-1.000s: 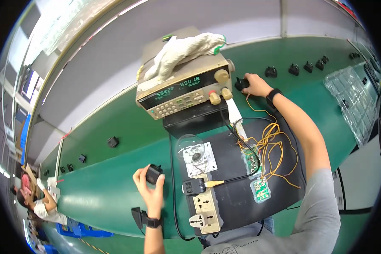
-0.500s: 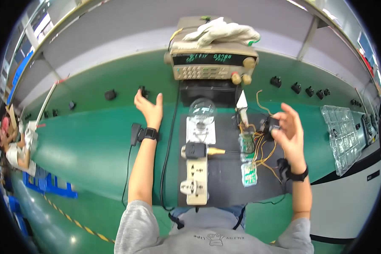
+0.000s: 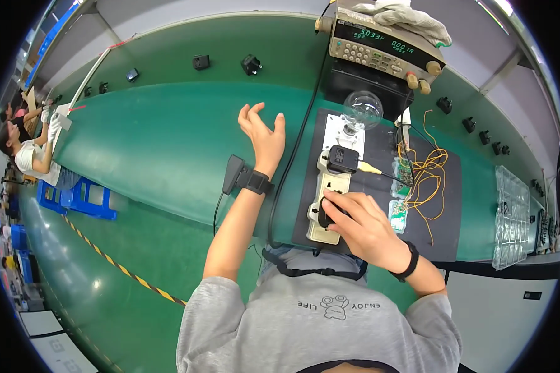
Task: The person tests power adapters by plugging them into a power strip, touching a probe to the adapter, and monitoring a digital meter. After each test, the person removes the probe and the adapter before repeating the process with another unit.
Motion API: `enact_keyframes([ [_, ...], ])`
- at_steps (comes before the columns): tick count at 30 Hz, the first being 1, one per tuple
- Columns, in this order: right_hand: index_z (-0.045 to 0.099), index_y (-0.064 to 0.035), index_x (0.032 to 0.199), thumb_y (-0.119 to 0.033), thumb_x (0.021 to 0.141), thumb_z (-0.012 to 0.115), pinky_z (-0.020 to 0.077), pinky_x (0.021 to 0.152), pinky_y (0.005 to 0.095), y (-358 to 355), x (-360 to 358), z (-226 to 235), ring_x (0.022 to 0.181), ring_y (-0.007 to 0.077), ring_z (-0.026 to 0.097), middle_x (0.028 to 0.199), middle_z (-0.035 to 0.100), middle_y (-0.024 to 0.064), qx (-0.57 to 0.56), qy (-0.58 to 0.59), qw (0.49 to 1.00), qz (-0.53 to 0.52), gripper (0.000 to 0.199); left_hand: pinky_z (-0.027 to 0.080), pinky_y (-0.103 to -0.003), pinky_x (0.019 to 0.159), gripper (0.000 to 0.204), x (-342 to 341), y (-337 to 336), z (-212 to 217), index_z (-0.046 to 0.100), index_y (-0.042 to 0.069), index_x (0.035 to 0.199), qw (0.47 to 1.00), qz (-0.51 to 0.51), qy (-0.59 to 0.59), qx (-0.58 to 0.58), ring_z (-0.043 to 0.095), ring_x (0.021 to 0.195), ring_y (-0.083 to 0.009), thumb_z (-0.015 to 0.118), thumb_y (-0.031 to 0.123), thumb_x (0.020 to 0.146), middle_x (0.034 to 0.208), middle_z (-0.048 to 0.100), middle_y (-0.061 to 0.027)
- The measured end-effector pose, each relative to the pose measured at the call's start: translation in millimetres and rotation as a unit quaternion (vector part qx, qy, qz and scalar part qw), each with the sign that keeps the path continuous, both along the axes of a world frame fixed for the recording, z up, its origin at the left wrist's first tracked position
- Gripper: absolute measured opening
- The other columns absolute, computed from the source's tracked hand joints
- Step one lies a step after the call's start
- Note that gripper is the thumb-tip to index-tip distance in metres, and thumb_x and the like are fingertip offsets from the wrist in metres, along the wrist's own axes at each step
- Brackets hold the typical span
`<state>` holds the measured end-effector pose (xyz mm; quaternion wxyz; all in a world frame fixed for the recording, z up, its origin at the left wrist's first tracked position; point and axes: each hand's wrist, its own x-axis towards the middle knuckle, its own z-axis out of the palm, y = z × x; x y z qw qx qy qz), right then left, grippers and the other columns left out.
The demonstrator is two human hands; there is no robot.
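My right hand point(image 3: 362, 225) is closed around a small black plug adapter point(image 3: 325, 213) and holds it down on the near end of a white power strip point(image 3: 322, 233). A second black adapter point(image 3: 342, 158) sits plugged into the strip's far end. Beyond it a clear light bulb point(image 3: 363, 108) stands in a white holder. My left hand point(image 3: 264, 132) hovers over the green bench point(image 3: 155, 143) with fingers spread and nothing in it. A black strap with a small box point(image 3: 241, 176) is on that wrist.
A bench power supply point(image 3: 386, 50) with a lit display stands at the back, white gloves point(image 3: 410, 17) on top. Small circuit boards with yellow wires point(image 3: 419, 177) lie on the black mat point(image 3: 445, 211). A clear tray point(image 3: 510, 217) is at right. Another person point(image 3: 28, 152) works far left.
My right hand came down from above the circuit boards to the power strip, carrying the black adapter. My left hand stays open over the bench. The view has swung.
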<state>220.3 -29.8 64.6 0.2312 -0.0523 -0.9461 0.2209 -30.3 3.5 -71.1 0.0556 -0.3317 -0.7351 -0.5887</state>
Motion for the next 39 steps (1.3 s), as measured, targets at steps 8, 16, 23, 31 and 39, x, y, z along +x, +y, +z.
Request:
enact_keyframes([
  [8, 0.060, 0.0008, 0.108, -0.010, 0.068, 0.070, 0.0470, 0.070, 0.0312, -12, -9, 6, 0.089, 0.0232, 0.056, 0.118, 0.057, 0.0126, 0.145, -0.096, 0.982, -0.066, 0.042, 0.039, -0.034, 0.087, 0.041, 8, -4, 8, 0.049, 0.007, 0.117, 0.997, -0.058, -0.039, -0.029, 0.033, 0.121, -0.0268, 0.066, 0.021, 0.082, 0.135, 0.026, -0.0158],
  [16, 0.060, -0.0009, 0.106, -0.011, 0.067, 0.073, 0.0495, 0.070, 0.0324, -3, -7, -16, 0.089, 0.0253, 0.059, 0.117, 0.059, 0.0131, 0.043, -0.013, 0.996, -0.076, 0.043, 0.040, -0.038, 0.091, 0.021, 22, -13, 50, 0.058, 0.002, 0.099, 0.973, -0.222, -0.009, 0.063, 0.048, 0.111, -0.0296, 0.064, 0.011, 0.081, 0.119, 0.050, -0.0146],
  [23, 0.065, -0.0051, 0.099, -0.013, 0.069, 0.073, 0.0335, 0.093, 0.0420, -1, 22, 8, 0.102, 0.0264, 0.059, 0.113, 0.061, 0.0107, 0.104, 0.058, 0.976, -0.184, 0.032, 0.042, -0.038, 0.089, 0.018, 45, -27, 60, 0.060, 0.001, 0.092, 0.933, -0.345, 0.072, 0.074, 0.054, 0.100, -0.0300, 0.062, 0.014, 0.079, 0.109, 0.058, -0.0168],
  [31, 0.067, -0.0026, 0.099, -0.014, 0.075, 0.070, 0.0395, 0.072, 0.0316, 59, 19, -22, 0.066, 0.0189, 0.058, 0.070, 0.061, 0.0071, -0.019, -0.002, 0.966, -0.257, 0.026, 0.042, -0.039, 0.091, 0.054, 56, -30, 71, 0.058, 0.000, 0.111, 0.855, -0.512, 0.084, 0.004, 0.054, 0.104, -0.0315, 0.079, 0.019, 0.064, 0.109, 0.060, -0.0136],
  [39, 0.070, -0.0047, 0.091, -0.014, 0.074, 0.070, 0.0362, 0.070, 0.0307, 65, 55, -15, 0.064, 0.0181, 0.055, 0.064, 0.059, 0.0038, -0.028, -0.050, 0.955, -0.290, 0.019, 0.043, -0.037, 0.089, 0.044, 48, -24, 64, 0.055, 0.000, 0.108, 0.869, -0.486, 0.091, -0.011, 0.054, 0.102, -0.0307, 0.073, 0.020, 0.074, 0.107, 0.058, -0.0144],
])
